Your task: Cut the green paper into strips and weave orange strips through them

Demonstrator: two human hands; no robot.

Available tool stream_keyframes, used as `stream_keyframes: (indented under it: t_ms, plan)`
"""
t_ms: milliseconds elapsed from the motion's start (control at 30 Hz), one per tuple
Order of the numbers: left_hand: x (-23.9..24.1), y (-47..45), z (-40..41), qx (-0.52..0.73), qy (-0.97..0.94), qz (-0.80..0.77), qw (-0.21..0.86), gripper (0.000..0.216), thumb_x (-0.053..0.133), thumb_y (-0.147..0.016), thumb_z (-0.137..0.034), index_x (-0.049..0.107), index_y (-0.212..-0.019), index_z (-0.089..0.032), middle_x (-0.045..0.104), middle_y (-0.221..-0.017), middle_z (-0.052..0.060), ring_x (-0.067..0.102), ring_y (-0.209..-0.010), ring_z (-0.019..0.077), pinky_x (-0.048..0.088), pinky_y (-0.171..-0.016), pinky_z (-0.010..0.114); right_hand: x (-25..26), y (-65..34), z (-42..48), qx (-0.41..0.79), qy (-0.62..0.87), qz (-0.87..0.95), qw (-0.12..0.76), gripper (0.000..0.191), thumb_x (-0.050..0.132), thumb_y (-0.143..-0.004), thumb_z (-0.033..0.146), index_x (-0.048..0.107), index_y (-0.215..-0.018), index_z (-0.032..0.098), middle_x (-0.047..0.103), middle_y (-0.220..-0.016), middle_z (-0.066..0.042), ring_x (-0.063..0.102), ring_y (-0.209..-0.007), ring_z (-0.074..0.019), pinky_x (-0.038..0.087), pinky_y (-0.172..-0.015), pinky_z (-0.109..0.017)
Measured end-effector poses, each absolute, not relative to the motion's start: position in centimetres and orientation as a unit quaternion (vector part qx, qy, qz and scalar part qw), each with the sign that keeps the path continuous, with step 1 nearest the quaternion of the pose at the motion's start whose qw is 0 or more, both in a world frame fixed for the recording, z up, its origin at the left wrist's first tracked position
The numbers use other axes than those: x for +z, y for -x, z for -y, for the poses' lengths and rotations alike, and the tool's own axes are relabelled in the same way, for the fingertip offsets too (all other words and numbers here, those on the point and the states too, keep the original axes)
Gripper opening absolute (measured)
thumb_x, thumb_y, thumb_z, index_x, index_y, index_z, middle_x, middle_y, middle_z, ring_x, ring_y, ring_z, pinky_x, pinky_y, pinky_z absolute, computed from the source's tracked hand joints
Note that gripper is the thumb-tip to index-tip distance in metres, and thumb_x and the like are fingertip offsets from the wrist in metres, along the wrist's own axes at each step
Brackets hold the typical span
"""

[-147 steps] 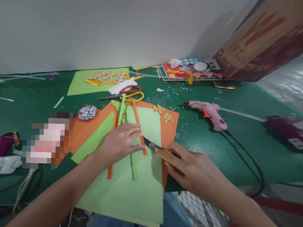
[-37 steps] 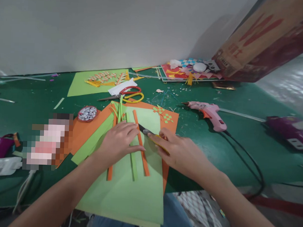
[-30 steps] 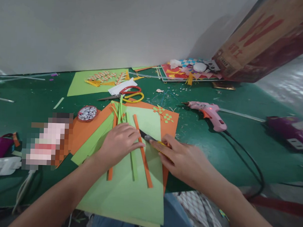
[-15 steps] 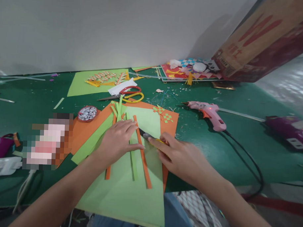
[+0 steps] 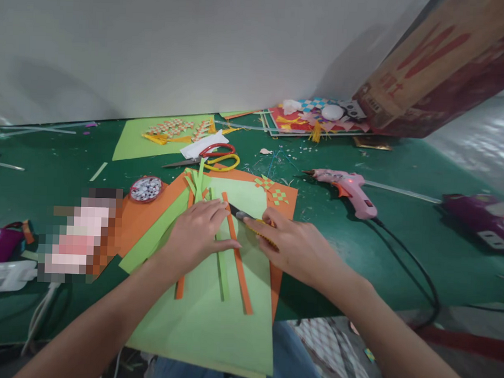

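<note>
- Left hand [image 5: 199,228], palm down and loosely spread across the strips, fingertips and thumb right at the orange strip [image 5: 240,266].
- Right hand [image 5: 295,240] wrapped round the yellow-handled knife [image 5: 256,228], blade slanting up to that strip's edge!
- The strip lies aslant on the pale green sheet [image 5: 214,336], a green strip [image 5: 222,270] just left.
- Green table [image 5: 336,263] below: scissors [image 5: 222,162] beyond the paper, pink glue gun [image 5: 355,193] off right.
- Pale wall [image 5: 178,48] behind, printed bag [image 5: 425,74] leaning at right.
</note>
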State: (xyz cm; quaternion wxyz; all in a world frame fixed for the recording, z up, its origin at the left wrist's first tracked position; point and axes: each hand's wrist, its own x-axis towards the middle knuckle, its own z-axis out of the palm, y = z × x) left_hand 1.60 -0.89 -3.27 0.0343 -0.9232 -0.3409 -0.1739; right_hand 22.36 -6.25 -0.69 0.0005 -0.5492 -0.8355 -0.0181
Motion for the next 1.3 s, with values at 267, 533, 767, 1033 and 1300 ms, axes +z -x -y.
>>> stream_keyframes:
  t_ms: [267,533,767,1033,1300]
  plan:
    - [-2.9,-1.8,-0.1,-0.163,0.924,0.346,0.007,0.059,0.038,-0.085,-0.063,0.06,-0.108,-0.013,0.067,-0.113,0.012,0.06,-0.11,0.0252,0.047,-0.095,0.039,-0.9,-22.4,6.3,-0.032,0.535,0.844,0.014,0.04,0.039,-0.091,0.023,0.059,-0.126,0.023,0.06,-0.093,-0.007,0.049,-0.052,-0.0081,0.03,-0.048,-0.023]
    - [-2.8,-1.7,0.0,-0.136,0.925,0.355,-0.003,0.06,0.049,-0.082,-0.062,0.057,-0.111,-0.009,0.06,-0.126,0.016,0.053,-0.12,0.0279,0.042,-0.104,0.041,-0.7,-22.1,6.9,-0.029,0.541,0.84,0.008,0.041,0.041,-0.09,0.021,0.058,-0.127,0.024,0.061,-0.097,-0.007,0.051,-0.052,-0.0088,0.031,-0.048,-0.025]
    - [-2.7,-1.7,0.7,-0.13,0.927,0.352,0.007,0.061,0.046,-0.081,-0.066,0.056,-0.11,-0.013,0.059,-0.125,0.016,0.054,-0.119,0.0285,0.044,-0.1,0.041,-0.6,-22.2,7.3,-0.026,0.536,0.844,-0.005,0.04,0.04,-0.09,0.022,0.06,-0.124,0.024,0.061,-0.095,-0.006,0.052,-0.053,-0.0098,0.031,-0.048,-0.025]
    - [-2.6,-1.8,0.7,-0.117,0.924,0.364,0.008,0.062,0.047,-0.081,-0.066,0.055,-0.112,-0.012,0.058,-0.127,0.016,0.055,-0.118,0.0294,0.045,-0.098,0.041,-0.8,-22.2,6.4,-0.037,0.54,0.841,0.004,0.041,0.038,-0.091,0.023,0.058,-0.127,0.026,0.06,-0.095,-0.006,0.05,-0.053,-0.0087,0.029,-0.049,-0.025]
    - [-2.4,-1.8,0.8,-0.104,0.924,0.367,0.006,0.061,0.051,-0.081,-0.063,0.055,-0.113,-0.011,0.057,-0.127,0.017,0.054,-0.119,0.0302,0.044,-0.099,0.042,-0.6,-22.2,5.6,-0.033,0.545,0.838,-0.007,0.043,0.038,-0.092,0.023,0.054,-0.132,0.026,0.06,-0.1,-0.007,0.051,-0.056,-0.0095,0.027,-0.048,-0.025]
